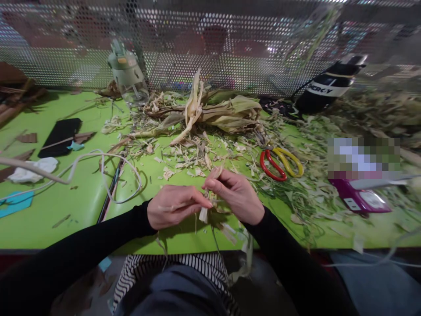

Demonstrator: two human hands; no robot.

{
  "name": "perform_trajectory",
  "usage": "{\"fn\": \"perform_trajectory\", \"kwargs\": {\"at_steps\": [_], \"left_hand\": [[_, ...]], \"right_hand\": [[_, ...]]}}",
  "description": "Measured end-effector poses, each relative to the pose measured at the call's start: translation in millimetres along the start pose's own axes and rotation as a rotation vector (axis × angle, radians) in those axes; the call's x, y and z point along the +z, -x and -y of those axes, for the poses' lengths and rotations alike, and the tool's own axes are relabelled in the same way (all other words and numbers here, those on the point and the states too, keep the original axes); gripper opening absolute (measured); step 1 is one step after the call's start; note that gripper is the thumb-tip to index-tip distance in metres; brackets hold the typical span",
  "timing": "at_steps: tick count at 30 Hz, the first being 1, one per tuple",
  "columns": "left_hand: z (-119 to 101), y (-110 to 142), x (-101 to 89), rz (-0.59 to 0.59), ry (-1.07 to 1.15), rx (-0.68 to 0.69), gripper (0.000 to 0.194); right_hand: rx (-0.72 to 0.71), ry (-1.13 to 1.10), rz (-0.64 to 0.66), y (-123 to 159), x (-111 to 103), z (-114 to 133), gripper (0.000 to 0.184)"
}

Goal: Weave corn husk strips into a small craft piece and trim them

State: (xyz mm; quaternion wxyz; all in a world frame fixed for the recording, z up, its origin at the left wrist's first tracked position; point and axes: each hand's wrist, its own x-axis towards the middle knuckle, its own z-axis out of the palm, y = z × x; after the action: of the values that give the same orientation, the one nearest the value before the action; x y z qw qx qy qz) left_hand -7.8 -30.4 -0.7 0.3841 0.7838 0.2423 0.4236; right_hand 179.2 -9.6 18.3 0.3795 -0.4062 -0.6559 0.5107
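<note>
Near the front edge of the green table, my two hands meet over a small piece of dried corn husk [203,214]. My right hand [237,193] pinches it between thumb and fingers. Beside it, my left hand [177,206] is closed, its fingertips at the same husk strips; part of the grip is hidden. Beyond the hands lies a bundle of dried corn husks [226,113] with a pale husk standing up from it. Scissors [282,162] with one red and one yellow handle rest to the right of my right hand, their blades partly covered by scraps.
Husk scraps [184,160] litter the green table [85,219]. At left are a black phone [60,137], a white cable [138,175] and a crumpled tissue [33,169]. A clear bottle [130,79], a black bottle [325,87] and a purple object [362,199] also stand or lie about. A perforated metal screen [184,48] closes the back.
</note>
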Motion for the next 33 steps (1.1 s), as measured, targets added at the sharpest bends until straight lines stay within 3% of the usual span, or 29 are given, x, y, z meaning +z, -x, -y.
{"fn": "perform_trajectory", "kwargs": {"at_steps": [3,7,11,14,18,23,25,28,30,33], "left_hand": [[-4.5,0.1,3.0,-0.058,0.351,-0.187,0.008],[-7.4,-0.2,3.3,-0.114,0.661,-0.282,0.003],[-9.6,-2.1,0.7,-0.031,0.802,-0.389,0.003],[-8.4,-5.4,0.3,0.027,0.878,-0.455,0.006],[-1.1,-12.1,1.2,-0.082,0.894,-0.545,0.014],[5.5,-19.0,-0.7,-0.288,0.794,-0.658,0.029],[6.4,-20.1,-1.6,-0.329,0.783,-0.692,0.028],[8.3,-20.5,-2.3,-0.364,0.781,-0.715,0.026],[10.5,-20.1,-2.7,-0.376,0.772,-0.709,0.024],[14.0,-19.4,-3.8,-0.397,0.731,-0.67,0.024]], "right_hand": [[0.028,-0.083,0.061,0.7,-5.8,-0.3,0.039],[0.022,-0.245,0.204,3.4,-9.6,1.6,0.032],[0.03,-0.359,0.244,4.0,-5.1,1.2,0.015],[0.036,-0.328,0.217,2.1,-2.6,1.0,0.018],[0.065,-0.016,0.109,-2.2,-4.6,4.1,0.027],[-0.041,0.263,-0.048,-4.4,-6.6,1.5,0.027],[-0.131,0.374,-0.14,-3.9,-5.5,-1.7,0.021],[-0.384,0.653,-0.327,-2.9,-2.7,-3.6,0.017],[-0.537,0.802,-0.342,-2.5,-0.4,-3.1,0.018],[-0.593,0.923,-0.233,-2.3,3.4,-2.6,0.026]]}}
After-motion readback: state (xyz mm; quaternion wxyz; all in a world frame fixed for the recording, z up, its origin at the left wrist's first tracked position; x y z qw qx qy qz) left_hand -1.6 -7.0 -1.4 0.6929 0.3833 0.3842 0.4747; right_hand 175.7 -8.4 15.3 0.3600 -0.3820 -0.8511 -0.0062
